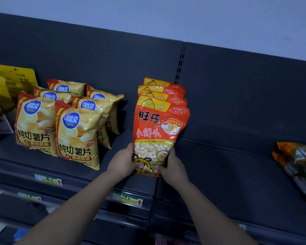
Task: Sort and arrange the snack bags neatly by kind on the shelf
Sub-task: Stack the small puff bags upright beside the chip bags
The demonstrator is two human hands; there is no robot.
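Note:
A row of several orange-red bun-snack bags (163,96) stands upright on the dark shelf (219,165), one behind the other. My left hand (123,162) and my right hand (173,167) grip the bottom corners of the front orange-red bag (157,131), one on each side. To the left, several yellow potato-chip bags (74,128) stand in two files. Yellow pouches (9,85) lean at the far left. A green-and-orange snack bag (300,168) lies flat at the right edge.
Price-tag strips (129,198) run along the shelf's front rail. A slotted upright (179,68) divides the dark back panel. Bare shelf lies between the orange-red bags and the bag at the right. Lower shelves show below.

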